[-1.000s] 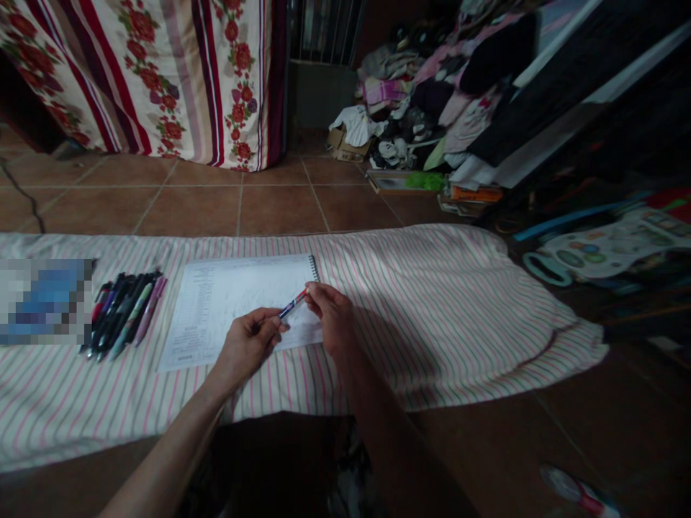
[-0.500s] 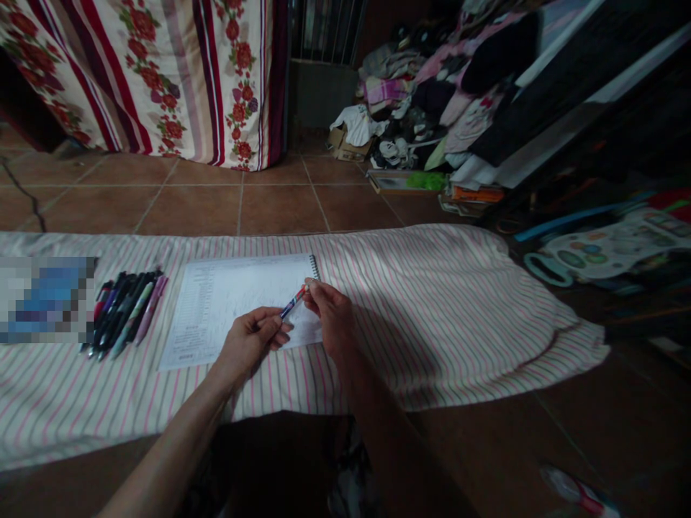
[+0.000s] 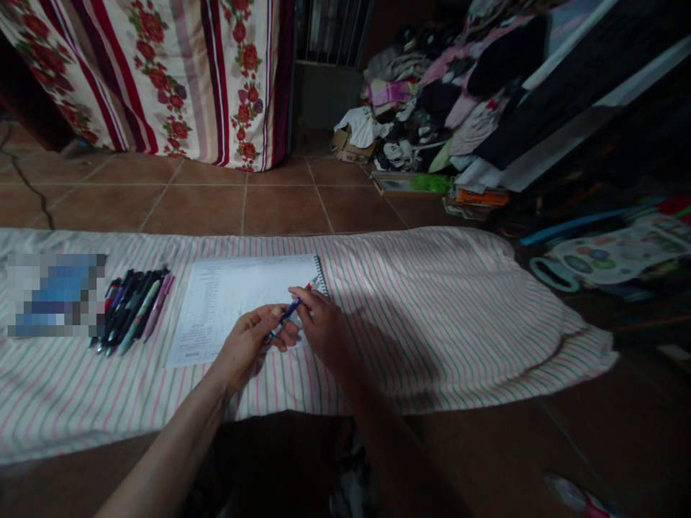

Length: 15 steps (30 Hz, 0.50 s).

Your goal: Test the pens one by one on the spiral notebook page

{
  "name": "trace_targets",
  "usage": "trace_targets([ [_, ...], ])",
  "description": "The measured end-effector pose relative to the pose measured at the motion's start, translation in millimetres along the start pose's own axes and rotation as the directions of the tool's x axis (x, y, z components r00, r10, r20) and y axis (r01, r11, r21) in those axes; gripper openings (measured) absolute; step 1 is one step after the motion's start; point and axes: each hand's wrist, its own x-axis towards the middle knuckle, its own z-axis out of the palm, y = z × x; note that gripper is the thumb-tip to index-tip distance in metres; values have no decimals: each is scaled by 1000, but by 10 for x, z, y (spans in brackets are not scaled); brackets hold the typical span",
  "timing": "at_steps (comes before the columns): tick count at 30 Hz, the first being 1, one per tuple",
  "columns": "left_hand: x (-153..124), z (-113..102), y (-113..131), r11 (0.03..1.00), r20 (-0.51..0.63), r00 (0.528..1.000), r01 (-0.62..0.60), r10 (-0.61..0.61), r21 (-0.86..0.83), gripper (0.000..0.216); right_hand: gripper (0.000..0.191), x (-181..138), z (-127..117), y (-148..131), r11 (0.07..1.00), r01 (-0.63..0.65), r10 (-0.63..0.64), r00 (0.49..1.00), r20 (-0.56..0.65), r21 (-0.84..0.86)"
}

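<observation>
Between my two hands is a slim blue pen [image 3: 292,309] with a red and white upper end, slanting up to the right. The fingers of my left hand [image 3: 252,332] are closed on its lower part. My right hand [image 3: 324,325] pinches it around the middle, and the pale tip sticks out past the fingers. Beneath both hands lies a spiral-bound notebook [image 3: 232,288] with a printed page, its coil along the right edge; the hands cover its lower right part. Left of it, several pens [image 3: 132,306] lie side by side in dark, green and pink colours.
A striped cloth [image 3: 432,309] covers the low surface under everything. At its left lies a blurred-out blue item [image 3: 59,295]. Beyond are a tiled floor [image 3: 199,205], a floral curtain [image 3: 188,79] and a heap of clothes [image 3: 426,101]. A bottle-like object [image 3: 577,496] is on the floor at lower right.
My right hand has slid down from the pen's upper end to its middle, uncovering the red and white end. The view has shifted slightly left.
</observation>
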Motion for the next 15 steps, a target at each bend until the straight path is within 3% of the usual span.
trace_targets([
  [9,-11,-27,2,999,-1,1000,17,-17,47,34,36,6,29,18,1000,20,-21,998,-58,-19],
  [12,15,-56,-30,991,-52,998,-33,40,132,38,33,27,-25,-3,991,-42,56,993,-109,126],
  [15,31,-97,-100,905,-125,971,-137,203,404,35,32,78,-132,-38,914,-174,247,955,-162,366],
])
